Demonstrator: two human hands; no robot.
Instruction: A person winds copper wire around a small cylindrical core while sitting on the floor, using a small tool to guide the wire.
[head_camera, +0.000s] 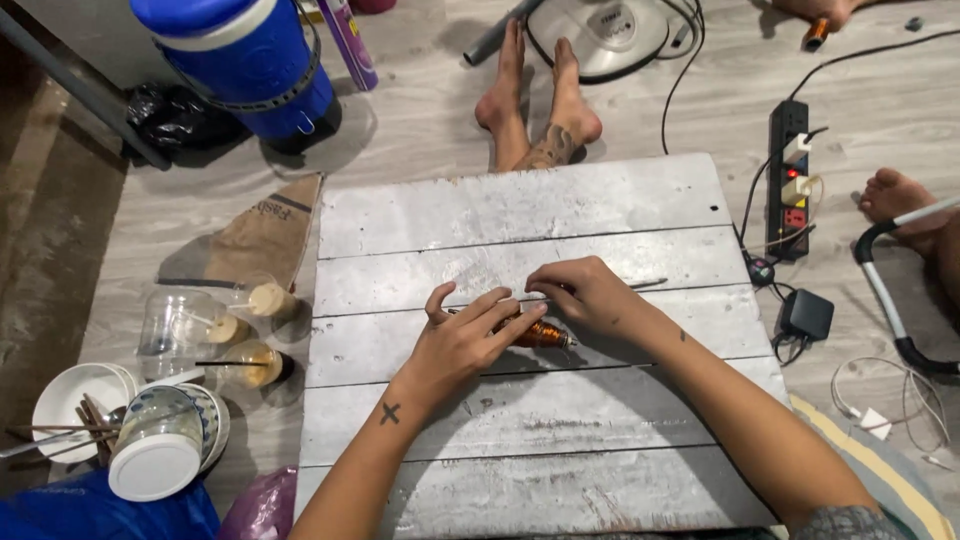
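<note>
A small copper-wire coil (543, 334) on a thin metal rod lies on the white wooden board (520, 210). My left hand (462, 342) rests over the coil's left end, fingers curled around it. Touching the left fingertips from above, my right hand (583, 294) pinches the thin rod (648, 284), which runs right across the board. The part of the coil under my left fingers is hidden.
My bare feet (538, 100) lie beyond the board. A blue water jug (250, 60) stands at far left. Cups, bowls and jars (170, 400) crowd the left floor. A power strip (788, 180) with cables and an adapter (806, 314) lies right. Another person's foot (900, 195) shows at right.
</note>
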